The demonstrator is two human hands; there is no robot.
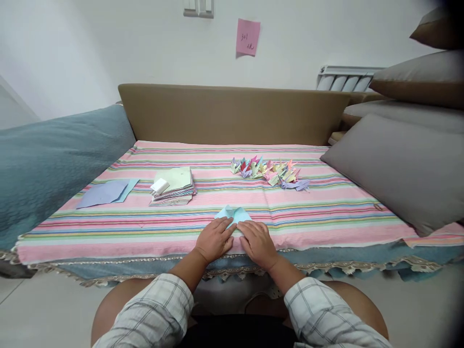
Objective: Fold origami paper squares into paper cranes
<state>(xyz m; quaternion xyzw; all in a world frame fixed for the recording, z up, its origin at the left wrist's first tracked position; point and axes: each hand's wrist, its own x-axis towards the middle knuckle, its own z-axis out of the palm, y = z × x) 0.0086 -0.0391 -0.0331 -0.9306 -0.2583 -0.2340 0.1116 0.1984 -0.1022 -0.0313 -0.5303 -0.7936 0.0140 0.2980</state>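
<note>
A light blue sheet of paper (232, 212), partly folded, lies on the striped cloth in front of me. My left hand (214, 238) rests on its near left part, fingers stretched flat and thumb pointing inward. Over the near right part lies my right hand (258, 243), its fingers also laid out flat with the thumb apart. The two hands almost meet at the paper's middle and hide its near edge. Beyond and to the right stands a cluster of folded paper cranes (270, 171) in several colours.
A stack of square paper (177, 182) with a small white block (159, 185) on top sits left of centre. Farther left lie loose purple (103, 193) and blue sheets. The striped cloth (203, 224) covers a sofa seat. Grey cushions (398, 164) pile up at right; a teal armrest (65, 159) bounds the left.
</note>
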